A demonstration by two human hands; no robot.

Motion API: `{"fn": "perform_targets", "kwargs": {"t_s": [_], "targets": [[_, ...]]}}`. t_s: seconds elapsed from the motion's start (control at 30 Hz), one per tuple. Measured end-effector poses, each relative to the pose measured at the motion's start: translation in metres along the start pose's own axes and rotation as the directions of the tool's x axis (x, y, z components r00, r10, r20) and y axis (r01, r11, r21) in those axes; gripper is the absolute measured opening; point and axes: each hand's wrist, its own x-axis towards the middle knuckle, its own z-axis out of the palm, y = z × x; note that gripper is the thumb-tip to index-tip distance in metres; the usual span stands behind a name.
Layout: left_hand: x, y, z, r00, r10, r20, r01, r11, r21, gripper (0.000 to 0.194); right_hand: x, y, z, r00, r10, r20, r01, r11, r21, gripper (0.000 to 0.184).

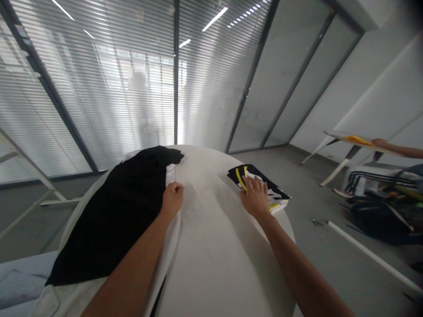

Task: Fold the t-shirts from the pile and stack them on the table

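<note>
My left hand [172, 199] is closed at the right edge of a dark pile on the white round table. A black garment [122, 211] is spread there over white cloth [169, 175], whose edge shows beside my fingers; whether they pinch it is hidden. On the table's right side, my right hand [256, 194] lies flat on top of a folded black garment [254, 171] with yellow stripes and white patches. Its fingers are stretched out and press on the fold rather than gripping it.
The white table [205, 246] has a curved rim. Beyond it is a glass partition [208, 88] with blinds. At right, another person's arm [396, 147] reaches over a second table with yellow cloth [357, 140]. Dark bags [380, 218] and a white pole [373, 255] lie on the floor.
</note>
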Motion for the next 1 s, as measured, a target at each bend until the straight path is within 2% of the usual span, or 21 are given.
{"fn": "perform_targets", "kwargs": {"t_s": [0.07,0.17,0.27,0.33,0.4,0.57,0.77,1.0], "targets": [[0.000,-0.002,0.001,1.000,0.008,-0.004,-0.008,1.000,-0.005,0.014,0.004,-0.017,-0.009,0.995,-0.096,0.011,0.095,0.994,0.061,0.041],[-0.001,-0.002,0.000,1.000,0.017,-0.004,-0.017,1.000,-0.011,0.014,0.008,-0.051,-0.014,0.980,-0.164,0.109,0.136,0.965,0.226,0.032],[-0.001,-0.002,-0.001,1.000,0.015,-0.001,-0.015,1.000,-0.008,0.014,0.006,-0.086,-0.005,0.951,-0.193,0.243,0.105,0.937,0.332,0.031],[-0.001,-0.001,0.000,1.000,0.020,0.000,-0.020,1.000,0.000,0.014,0.001,-0.104,0.006,0.933,-0.170,0.316,0.064,0.945,0.320,0.032],[-0.001,-0.001,0.000,1.000,0.025,0.002,-0.025,1.000,0.009,0.014,-0.005,-0.115,0.017,0.935,-0.164,0.315,0.083,0.963,0.256,0.030],[-0.001,0.004,0.001,0.999,0.046,0.024,-0.047,0.999,0.022,0.014,-0.014,-0.119,0.034,0.922,-0.277,0.271,0.230,0.954,0.193,0.028],[-0.003,0.009,0.000,0.998,0.045,0.046,-0.048,0.997,0.053,0.015,-0.011,-0.112,0.034,0.915,-0.285,0.286,0.217,0.944,0.247,0.029],[-0.002,0.011,-0.006,0.999,0.032,0.015,-0.032,0.999,-0.003,0.015,-0.011,-0.107,0.035,0.912,-0.288,0.292,0.201,0.934,0.295,0.030]]}}
